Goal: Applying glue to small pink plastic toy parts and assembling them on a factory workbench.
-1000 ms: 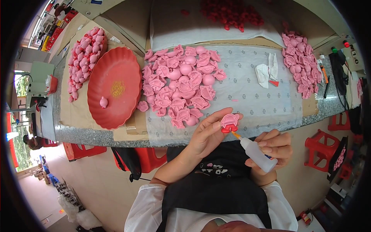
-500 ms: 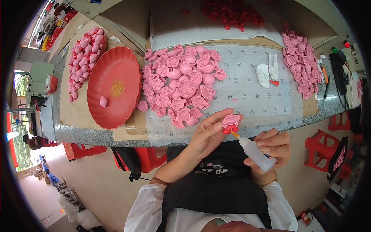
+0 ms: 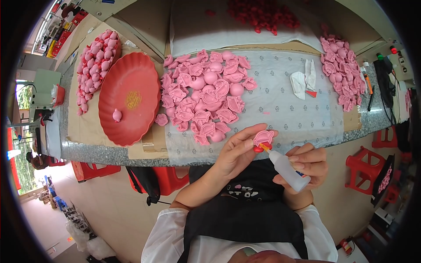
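Between the fingertips of my left hand [image 3: 239, 148] is a small pink moulded piece [image 3: 264, 137] with a red part [image 3: 259, 149] at its lower side. My right hand [image 3: 308, 164] is closed around a translucent white squeeze bottle [image 3: 287, 170], which tilts up to the left. Its yellowish nozzle tip [image 3: 265, 147] touches or nearly touches the piece where pink and red meet. Both hands are above the near edge of the table. Just beyond them spreads a pile of pink moulded pieces [image 3: 206, 94], some cupped and some rounded.
A red scalloped tray [image 3: 131, 79] holding one small pink piece stands at the left, beside a heap of pink and red pieces [image 3: 97, 61]. Another pink pile [image 3: 340, 70] lies at the right, near crumpled white tissues [image 3: 302, 81]. Red parts [image 3: 263, 15] fill the shelf behind.
The bottle has shifted slightly up and left with my right hand, so its nozzle has moved from the red part toward the pink. My left hand has barely moved.
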### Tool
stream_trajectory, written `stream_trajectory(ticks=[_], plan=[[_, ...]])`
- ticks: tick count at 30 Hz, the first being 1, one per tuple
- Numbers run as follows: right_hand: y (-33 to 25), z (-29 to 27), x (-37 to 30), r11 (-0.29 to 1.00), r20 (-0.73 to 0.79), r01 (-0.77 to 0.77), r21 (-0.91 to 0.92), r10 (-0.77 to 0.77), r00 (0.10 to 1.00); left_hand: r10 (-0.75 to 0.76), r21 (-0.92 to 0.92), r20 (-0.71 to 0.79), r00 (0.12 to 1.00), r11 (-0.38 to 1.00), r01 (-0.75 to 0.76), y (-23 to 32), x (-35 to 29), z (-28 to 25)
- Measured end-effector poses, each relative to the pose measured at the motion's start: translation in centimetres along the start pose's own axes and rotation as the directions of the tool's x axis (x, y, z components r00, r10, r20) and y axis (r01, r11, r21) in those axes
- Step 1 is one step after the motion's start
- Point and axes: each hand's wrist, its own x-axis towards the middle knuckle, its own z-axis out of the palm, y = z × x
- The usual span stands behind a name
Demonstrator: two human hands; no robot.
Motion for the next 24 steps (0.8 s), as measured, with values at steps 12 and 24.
stream_trajectory(ticks=[12,24], plan=[[0.9,-3.0,0.7,1.000,-0.206,-0.004,0.019,0.008,0.978,0.037,-0.035,0.028,0.999,0.999,-0.036,-0.1,0.0,-0.9],[10.2,-15.4,6.3,0.752,-0.207,-0.430,-0.501,0.378,0.902,0.068,-0.058,-0.010,0.998,0.996,-0.068,0.4,0.8,-0.1]])
